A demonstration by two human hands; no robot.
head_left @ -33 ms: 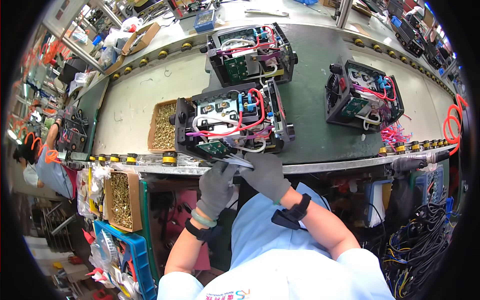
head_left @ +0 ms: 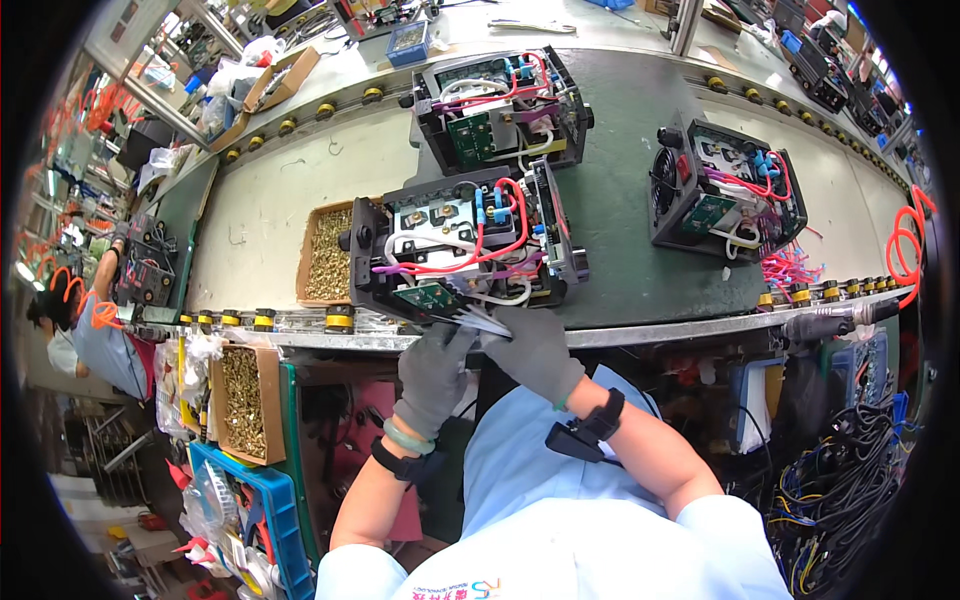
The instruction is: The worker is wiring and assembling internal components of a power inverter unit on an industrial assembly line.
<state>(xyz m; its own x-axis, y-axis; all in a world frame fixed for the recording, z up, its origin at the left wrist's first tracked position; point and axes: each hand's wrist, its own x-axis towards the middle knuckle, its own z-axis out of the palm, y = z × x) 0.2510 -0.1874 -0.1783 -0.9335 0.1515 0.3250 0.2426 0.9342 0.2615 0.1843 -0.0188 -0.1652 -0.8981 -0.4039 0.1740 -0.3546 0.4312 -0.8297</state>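
Observation:
Both my hands wear grey gloves and meet at the bench's front edge, just below the nearest open-topped black machine unit (head_left: 470,240). A small bundle of thin pale strips that look like cable ties (head_left: 480,320) is pinched between them. My left hand (head_left: 432,375) has its fingers closed on the lower part of the bundle. My right hand (head_left: 535,355) grips the strips from the other side, its fingertips partly hidden. Red, white and purple wires and a green circuit board show inside the unit. The strips' tips reach up to the unit's front lower edge.
Left of the near unit lies a carton of brass fasteners (head_left: 328,255). Two similar units stand behind (head_left: 500,110) and to the right (head_left: 730,190). Another fastener box (head_left: 248,405) and a blue crate (head_left: 285,535) are lower left. Black cables (head_left: 840,490) hang lower right. A co-worker (head_left: 95,325) works far left.
The pale strips fan out slightly more between my fingers, and my right hand has shifted a little. The machine units have not moved.

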